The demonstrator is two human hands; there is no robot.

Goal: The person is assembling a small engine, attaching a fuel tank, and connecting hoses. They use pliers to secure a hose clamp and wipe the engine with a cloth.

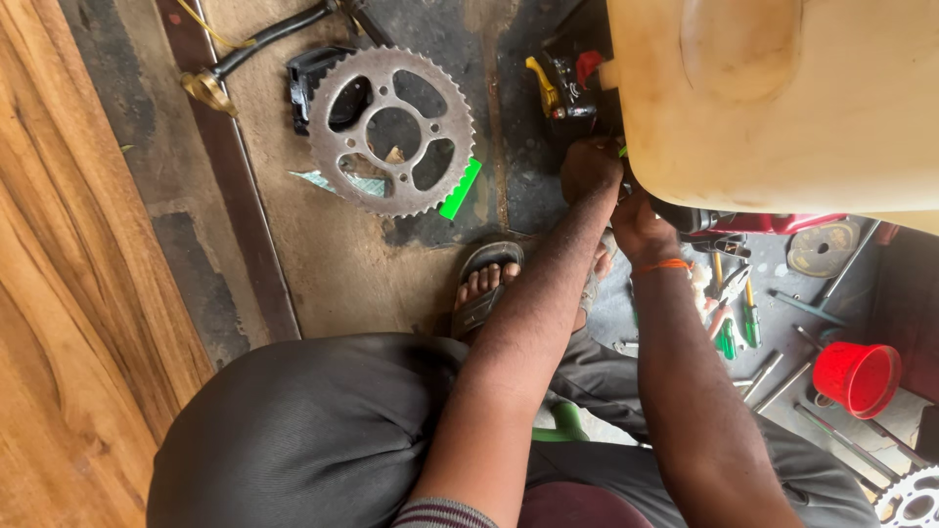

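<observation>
My left hand [590, 168] reaches up against the dark machine part just under a big cream plastic tank [782, 98]. Its fingers curl in there and are partly hidden. My right hand [641, 230], with an orange band on the wrist, presses in beside it under the tank's lower edge, fingertips out of sight. Whether either hand holds anything cannot be made out. A black switch block with a yellow lever and red button [562, 83] sits just above my left hand. My sandalled foot [486, 286] rests on the floor below the hands.
A large steel sprocket [391, 132] lies on the floor with a green plastic strip [460, 189] beside it. A black cable with a brass end [207, 90] lies further left. Green-handled screwdrivers [738, 328], metal rods [782, 381], a red cup [859, 376] and another sprocket [915, 504] lie right. Wooden boards [68, 293] run along the left.
</observation>
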